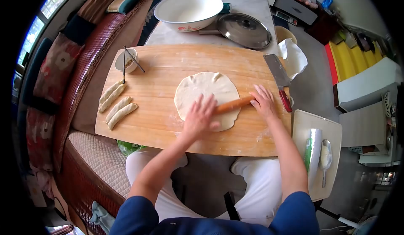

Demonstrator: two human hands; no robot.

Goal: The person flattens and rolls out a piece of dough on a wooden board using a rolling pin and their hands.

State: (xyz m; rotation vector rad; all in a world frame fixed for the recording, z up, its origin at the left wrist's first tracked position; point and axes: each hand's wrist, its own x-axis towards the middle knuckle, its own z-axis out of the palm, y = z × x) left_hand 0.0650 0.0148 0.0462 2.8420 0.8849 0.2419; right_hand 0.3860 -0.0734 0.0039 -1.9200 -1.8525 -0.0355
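A wooden rolling pin (233, 105) lies slantwise across a round, flat sheet of dough (195, 85) on the big wooden board (155, 75). My left hand (200, 116) is over the pin's left end, fingers spread, palm down and slightly blurred. At the other end, my right hand (265, 103) rests on the pin with its fingers stretched out, just past the dough's right edge. Several rolled dough sticks (122, 113) lie at the board's left side. Above them stands a small bowl (131, 62) with a pair of dark chopsticks (124, 67) across it.
A cleaver (277, 73) with a red handle lies along the board's right edge. Behind the board are a large white basin (189, 8) and a metal pan lid (244, 30). A tray (332, 130) at the right holds a wrap roll (313, 151) and a scoop (325, 157).
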